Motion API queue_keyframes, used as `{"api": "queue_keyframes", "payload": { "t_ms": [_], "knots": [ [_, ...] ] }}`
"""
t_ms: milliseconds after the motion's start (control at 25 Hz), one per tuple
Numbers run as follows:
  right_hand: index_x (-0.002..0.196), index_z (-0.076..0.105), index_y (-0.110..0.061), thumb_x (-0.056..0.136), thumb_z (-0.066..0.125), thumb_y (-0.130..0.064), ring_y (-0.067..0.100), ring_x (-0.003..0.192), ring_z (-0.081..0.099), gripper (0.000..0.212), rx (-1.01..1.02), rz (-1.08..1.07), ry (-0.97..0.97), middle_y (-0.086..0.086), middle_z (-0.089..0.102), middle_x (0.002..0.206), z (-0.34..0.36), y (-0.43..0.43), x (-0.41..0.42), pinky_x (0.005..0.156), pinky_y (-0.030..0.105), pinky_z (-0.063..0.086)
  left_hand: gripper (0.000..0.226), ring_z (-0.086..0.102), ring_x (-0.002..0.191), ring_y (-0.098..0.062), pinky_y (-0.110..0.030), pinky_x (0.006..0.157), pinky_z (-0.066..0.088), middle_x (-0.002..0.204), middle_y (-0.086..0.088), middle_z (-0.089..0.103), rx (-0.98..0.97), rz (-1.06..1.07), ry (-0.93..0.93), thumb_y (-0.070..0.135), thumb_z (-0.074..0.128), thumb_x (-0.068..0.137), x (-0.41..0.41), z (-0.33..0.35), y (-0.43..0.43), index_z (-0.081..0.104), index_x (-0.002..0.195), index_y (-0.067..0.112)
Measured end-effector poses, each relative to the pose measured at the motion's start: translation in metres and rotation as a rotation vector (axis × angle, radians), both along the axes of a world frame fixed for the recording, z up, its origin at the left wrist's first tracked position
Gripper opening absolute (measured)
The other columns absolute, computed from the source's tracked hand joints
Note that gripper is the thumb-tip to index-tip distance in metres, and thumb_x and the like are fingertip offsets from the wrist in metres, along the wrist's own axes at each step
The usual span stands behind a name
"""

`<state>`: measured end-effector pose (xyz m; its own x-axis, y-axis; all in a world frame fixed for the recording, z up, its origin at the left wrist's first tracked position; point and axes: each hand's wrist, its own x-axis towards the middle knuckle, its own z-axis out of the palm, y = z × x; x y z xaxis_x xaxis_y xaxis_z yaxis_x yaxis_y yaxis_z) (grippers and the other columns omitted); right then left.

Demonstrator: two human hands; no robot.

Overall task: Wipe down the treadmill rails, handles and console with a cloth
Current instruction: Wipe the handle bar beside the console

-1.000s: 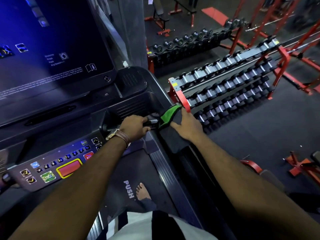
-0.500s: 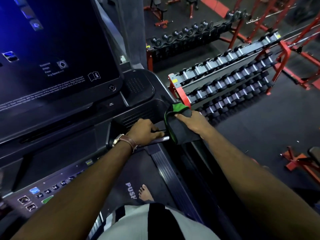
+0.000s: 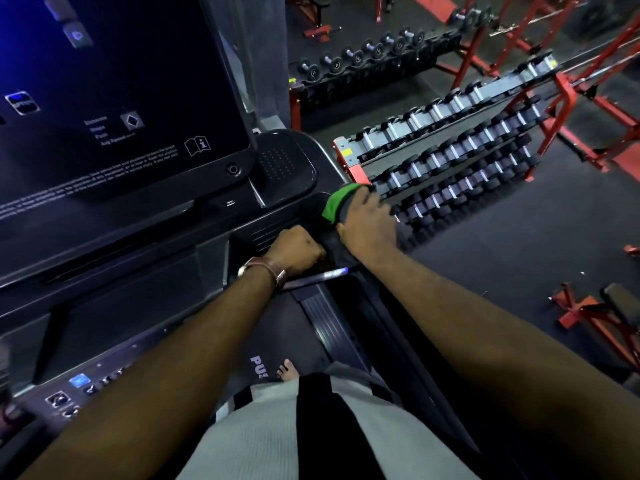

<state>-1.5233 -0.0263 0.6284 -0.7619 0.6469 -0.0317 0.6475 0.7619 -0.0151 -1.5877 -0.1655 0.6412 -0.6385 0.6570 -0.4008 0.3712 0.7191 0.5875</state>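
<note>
Both curled, left hand (image 3: 298,249) round handle (image 3: 320,274); right hand (image 3: 369,225) over cloth (image 3: 337,202)

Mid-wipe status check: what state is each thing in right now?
console screen: lit, showing icons and text.
keypad: backlit.
cloth: bunched over the right rail, under the right hand.
right hand: gripping the cloth.
left hand: fist closed round the handle.
dumbbells: racked.

A dark grey cloth (image 3: 333,207) with a green edge lies draped over the treadmill's (image 3: 287,168) right front corner, beside the dark console (image 3: 145,81). Just left of it, a black handle (image 3: 317,276) shows a silver strip.
</note>
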Motion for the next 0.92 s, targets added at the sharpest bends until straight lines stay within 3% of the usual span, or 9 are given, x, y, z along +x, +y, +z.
{"api": "queue_keyframes", "payload": {
  "t_ms": [120, 240, 320, 440, 560, 680, 800, 920],
  "knots": [
    [0.144, 0.033, 0.002, 0.092, 0.055, -0.026, 0.046, 0.103, 0.056, 0.063, 0.112, 0.065, -0.018, 0.029, 0.050, 0.130, -0.002, -0.004, -0.020, 0.077, 0.051, 0.051, 0.025, 0.065, 0.086, -0.037, -0.035, 0.064, 0.047, 0.079, -0.021, 0.067, -0.021, 0.032, -0.004, 0.017, 0.064, 0.079, 0.001, -0.001, -0.002, 0.065, 0.060, 0.002],
    [0.147, 0.030, -0.003, 0.091, 0.062, -0.032, 0.045, 0.111, 0.054, 0.071, 0.088, 0.121, -0.012, 0.026, 0.047, 0.138, -0.009, 0.001, -0.003, 0.083, 0.053, 0.050, 0.028, 0.065, 0.077, -0.030, -0.028, 0.057, 0.042, 0.066, -0.015, 0.064, 0.015, 0.097, -0.024, 0.018, 0.066, 0.074, 0.002, -0.002, -0.004, 0.060, 0.050, 0.006],
    [0.148, 0.029, -0.004, 0.091, 0.061, -0.034, 0.044, 0.112, 0.054, 0.072, 0.052, 0.098, 0.015, 0.025, 0.047, 0.138, -0.012, 0.004, -0.002, 0.085, 0.053, 0.050, 0.017, 0.067, 0.075, -0.022, -0.022, 0.060, 0.043, 0.070, -0.005, 0.071, 0.028, 0.087, 0.013, 0.018, 0.065, 0.075, 0.005, -0.001, -0.005, 0.073, 0.064, 0.008],
    [0.148, 0.027, -0.002, 0.090, 0.059, -0.045, 0.044, 0.118, 0.051, 0.079, -0.118, 0.056, 0.069, 0.023, 0.046, 0.138, -0.002, 0.010, -0.027, 0.094, 0.051, 0.048, 0.013, 0.063, 0.074, -0.022, -0.022, 0.063, 0.038, 0.071, -0.003, 0.068, 0.095, 0.124, 0.147, 0.018, 0.063, 0.075, 0.011, -0.001, -0.007, 0.072, 0.072, 0.009],
    [0.151, 0.023, -0.004, 0.090, 0.057, -0.053, 0.044, 0.127, 0.045, 0.085, -0.278, 0.057, 0.082, 0.023, 0.039, 0.145, 0.006, 0.022, -0.034, 0.101, 0.050, 0.042, 0.020, 0.057, 0.085, -0.032, -0.030, 0.075, 0.041, 0.087, -0.013, 0.066, 0.125, 0.038, 0.382, 0.021, 0.062, 0.073, 0.004, 0.000, -0.009, 0.069, 0.082, 0.004],
    [0.150, 0.022, -0.005, 0.088, 0.061, -0.051, 0.042, 0.124, 0.046, 0.087, -0.213, 0.079, 0.090, 0.022, 0.041, 0.141, 0.002, 0.020, -0.002, 0.098, 0.050, 0.044, 0.037, 0.047, 0.112, -0.036, -0.047, 0.091, 0.044, 0.118, -0.015, 0.056, 0.049, -0.001, 0.641, 0.025, 0.065, 0.069, -0.009, 0.003, -0.013, 0.066, 0.101, 0.007],
    [0.150, 0.021, -0.003, 0.088, 0.062, -0.049, 0.044, 0.120, 0.048, 0.087, -0.083, 0.098, 0.055, 0.023, 0.042, 0.139, -0.003, 0.009, 0.021, 0.093, 0.052, 0.047, 0.056, 0.036, 0.129, -0.034, -0.048, 0.100, 0.037, 0.142, -0.013, 0.041, -0.095, 0.038, 0.696, 0.026, 0.068, 0.072, -0.011, 0.002, -0.022, 0.056, 0.123, 0.008],
    [0.150, 0.019, -0.001, 0.089, 0.059, -0.051, 0.045, 0.121, 0.046, 0.089, -0.166, 0.066, 0.046, 0.024, 0.039, 0.142, 0.005, 0.010, -0.016, 0.094, 0.055, 0.046, 0.068, 0.031, 0.136, -0.031, -0.044, 0.106, 0.034, 0.152, -0.012, 0.032, -0.120, 0.030, 0.660, 0.026, 0.066, 0.075, -0.008, -0.004, -0.029, 0.046, 0.137, 0.005]
  ]
}}
